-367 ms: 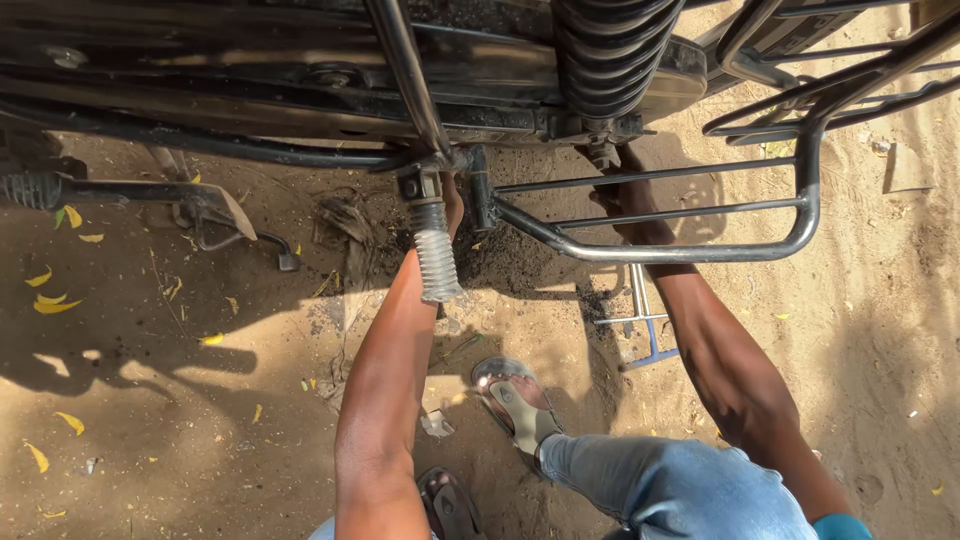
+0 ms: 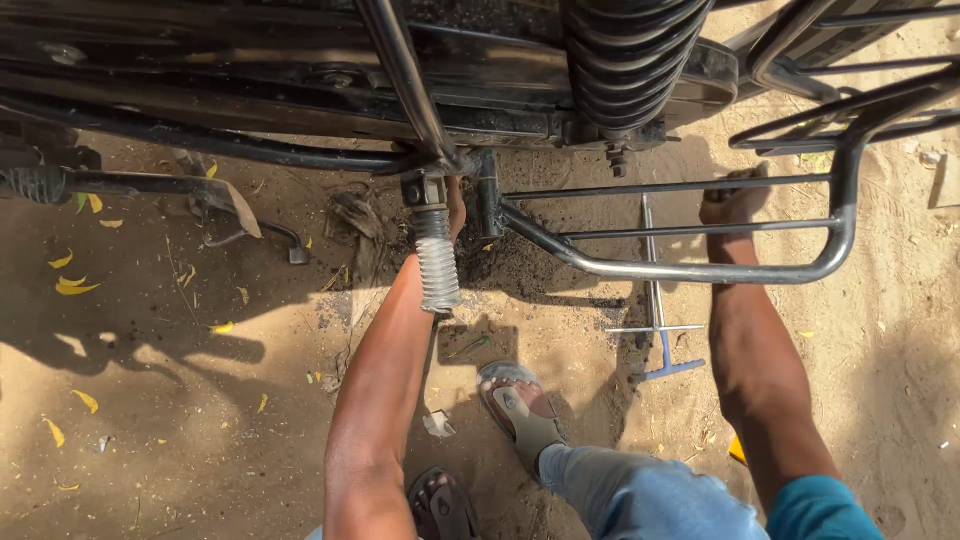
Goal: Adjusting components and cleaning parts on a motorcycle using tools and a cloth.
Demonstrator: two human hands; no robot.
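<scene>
A black motorcycle's underside fills the top of the view, with a ribbed grey footrest [image 2: 437,268] hanging from its frame [image 2: 300,70]. My left hand [image 2: 455,205] reaches up behind the footrest toward its mount. Most of that hand is hidden, so its grip cannot be made out. My right hand [image 2: 735,195] is closed around the upper rod of the black tubular side guard [image 2: 700,272], to the right of the coiled shock absorber [image 2: 630,60].
A T-handle wrench [image 2: 651,300] and a blue-handled tool [image 2: 672,368] lie on the sandy ground under the guard. My sandalled feet [image 2: 520,405] are at the bottom centre. A side stand [image 2: 225,200] sticks out at left, and yellow leaves are scattered on the sand.
My right hand has moved to the right, from below the shock absorber to the guard's upper rod. The left arm has stayed at the footrest.
</scene>
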